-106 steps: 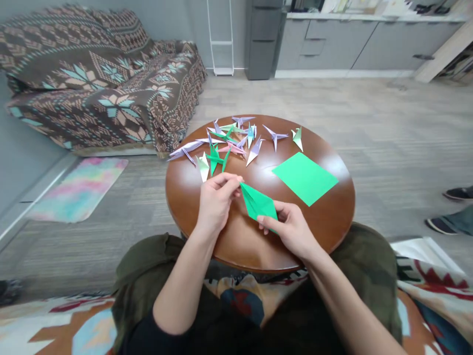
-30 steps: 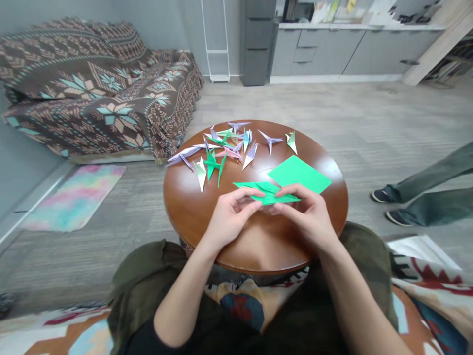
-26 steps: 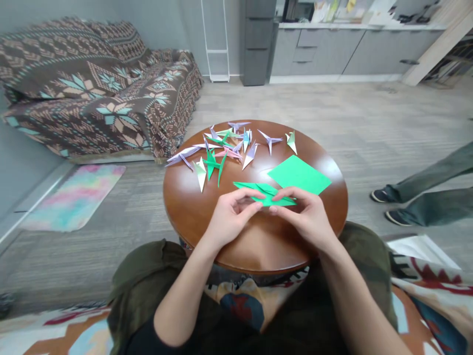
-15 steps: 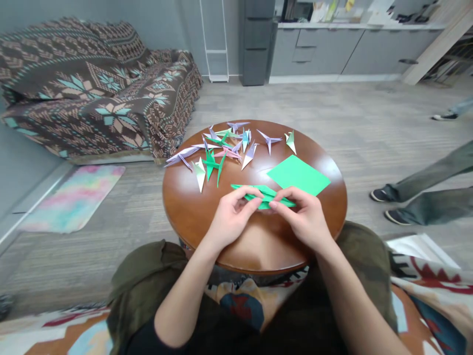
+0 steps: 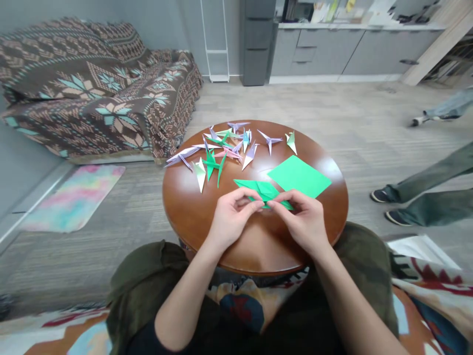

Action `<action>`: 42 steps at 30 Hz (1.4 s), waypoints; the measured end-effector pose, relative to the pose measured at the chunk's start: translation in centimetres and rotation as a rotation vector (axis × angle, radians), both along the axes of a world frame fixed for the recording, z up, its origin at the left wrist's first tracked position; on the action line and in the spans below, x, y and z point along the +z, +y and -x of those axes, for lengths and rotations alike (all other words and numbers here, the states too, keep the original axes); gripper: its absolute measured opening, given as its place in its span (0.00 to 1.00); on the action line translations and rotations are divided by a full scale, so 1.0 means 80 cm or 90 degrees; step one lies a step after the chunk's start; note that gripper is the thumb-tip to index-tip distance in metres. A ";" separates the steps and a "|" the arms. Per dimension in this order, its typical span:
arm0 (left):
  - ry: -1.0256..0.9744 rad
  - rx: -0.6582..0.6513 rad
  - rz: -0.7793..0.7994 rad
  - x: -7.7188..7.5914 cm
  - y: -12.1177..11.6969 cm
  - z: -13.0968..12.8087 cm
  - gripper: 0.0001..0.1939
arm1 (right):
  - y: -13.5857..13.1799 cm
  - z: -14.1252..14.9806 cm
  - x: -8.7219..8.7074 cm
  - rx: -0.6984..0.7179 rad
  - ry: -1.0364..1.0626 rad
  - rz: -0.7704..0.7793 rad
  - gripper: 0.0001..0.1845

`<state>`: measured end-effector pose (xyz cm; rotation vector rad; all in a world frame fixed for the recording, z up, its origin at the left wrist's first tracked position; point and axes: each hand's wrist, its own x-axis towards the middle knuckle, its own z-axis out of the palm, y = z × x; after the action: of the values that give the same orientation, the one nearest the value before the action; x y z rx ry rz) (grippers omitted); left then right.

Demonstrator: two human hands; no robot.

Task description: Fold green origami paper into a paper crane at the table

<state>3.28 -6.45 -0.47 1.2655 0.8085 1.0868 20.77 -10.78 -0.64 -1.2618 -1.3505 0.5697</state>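
Near the front of the round brown table (image 5: 254,246), a partly folded green origami paper (image 5: 260,188) is held between both hands. My left hand (image 5: 236,211) pinches its near edge with thumb and forefinger. From the other side, my right hand (image 5: 298,214) pinches the same edge, the thumbs almost meeting in the middle. Parts of the folds are hidden by the fingers. Just beyond my right hand lies a flat green paper sheet (image 5: 300,176). Farther back on the left, several folded paper cranes sit in a cluster, among them a green crane (image 5: 213,165) and a pink crane (image 5: 228,154).
A purple crane (image 5: 269,141) and a pale green crane (image 5: 291,143) stand apart at the table's back. A patterned sofa (image 5: 111,98) is at the left, grey cabinets (image 5: 328,52) behind. At the right, legs of other people show, including a trouser leg (image 5: 432,172).
The folded green paper has tipped so that more of its upper face shows, while both hands keep pinching its near edge. A foot at the far right has moved left.
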 end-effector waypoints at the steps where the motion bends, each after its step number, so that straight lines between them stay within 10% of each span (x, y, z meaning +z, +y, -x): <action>1: -0.007 0.015 0.001 0.000 0.000 -0.001 0.15 | 0.000 0.001 0.000 -0.001 0.001 0.000 0.08; 29: 0.058 0.144 -0.073 0.001 -0.009 -0.006 0.14 | 0.000 0.017 0.003 0.025 0.188 0.100 0.18; 42: 0.070 0.030 -0.141 0.006 -0.007 -0.001 0.07 | -0.003 0.007 0.011 0.047 0.139 0.045 0.13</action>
<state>3.33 -6.99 -0.03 1.5095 0.8201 1.1776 20.17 -11.00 0.24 -1.1739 -1.2064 0.7897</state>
